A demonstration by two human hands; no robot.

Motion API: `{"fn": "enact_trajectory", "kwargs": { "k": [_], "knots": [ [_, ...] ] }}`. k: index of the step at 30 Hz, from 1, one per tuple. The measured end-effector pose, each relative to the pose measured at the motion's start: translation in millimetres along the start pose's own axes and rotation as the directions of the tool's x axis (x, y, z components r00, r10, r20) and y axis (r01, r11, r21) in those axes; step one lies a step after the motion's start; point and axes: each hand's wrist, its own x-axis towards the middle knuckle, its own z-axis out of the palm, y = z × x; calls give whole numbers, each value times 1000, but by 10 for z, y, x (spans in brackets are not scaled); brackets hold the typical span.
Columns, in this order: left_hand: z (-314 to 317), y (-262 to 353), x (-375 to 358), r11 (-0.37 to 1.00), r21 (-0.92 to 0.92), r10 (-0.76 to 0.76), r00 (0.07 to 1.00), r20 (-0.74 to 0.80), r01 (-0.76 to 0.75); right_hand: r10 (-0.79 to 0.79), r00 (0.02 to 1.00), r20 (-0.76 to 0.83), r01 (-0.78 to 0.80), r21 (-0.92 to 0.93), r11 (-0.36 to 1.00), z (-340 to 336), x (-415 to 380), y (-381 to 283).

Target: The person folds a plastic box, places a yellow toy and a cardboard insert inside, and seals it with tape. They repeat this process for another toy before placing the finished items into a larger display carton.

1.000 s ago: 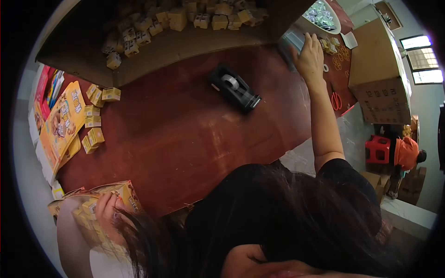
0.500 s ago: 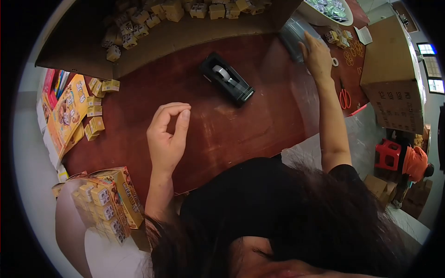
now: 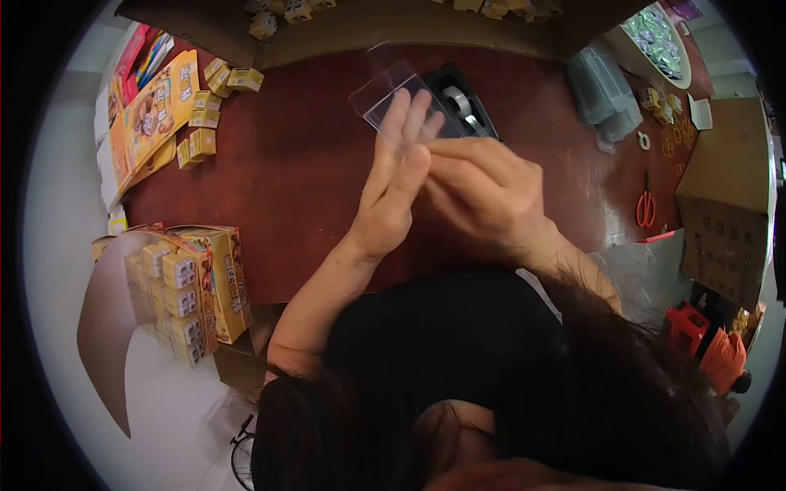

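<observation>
My two hands meet over the table, in front of a black tape dispenser (image 3: 460,102). Between them is a clear, thin plastic piece (image 3: 381,96) with straight edges and a flap sticking up, possibly a flattened box. My left hand (image 3: 391,184) has its thumb and fingers closed on it, the fingertips showing through the plastic. My right hand (image 3: 491,190) is closed at the near edge of the same piece, its fingers bent and partly hidden. To the right lies a stack of clear plastic pieces (image 3: 604,92).
An open cardboard box (image 3: 393,39) with small yellow boxes stands at the back. Yellow cartons (image 3: 228,282) are at the left front. Red-handled scissors (image 3: 646,209), rubber bands (image 3: 675,137) and a white tape roll (image 3: 643,141) lie right. A person in orange (image 3: 725,360) is beyond.
My right hand has come back from the plastic stack to the middle and meets my left hand. A clear plastic piece is now between them. The view has shifted too.
</observation>
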Motion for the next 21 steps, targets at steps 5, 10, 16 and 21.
{"fn": "enact_trajectory", "kwargs": {
  "k": [5, 10, 16, 21],
  "knots": [
    [-181, 285, -203, 994, 22, -100, 990, -95, 102, -96, 989, 115, 90, 55, 994, 106, 390, 187],
    [-390, 296, -509, 947, 291, -111, 988, -110, 139, -29, 926, 375, -2, 80, 997, 160, 620, 187],
    [-499, 434, -745, 939, 257, -191, 969, -158, 227, 145, 730, 668, -494, 369, 787, 179, 755, 54],
    [-635, 458, -898, 915, 196, -336, 935, -113, 352, -69, 560, 826, -428, 359, 829, 298, 795, 108]
  ]
}}
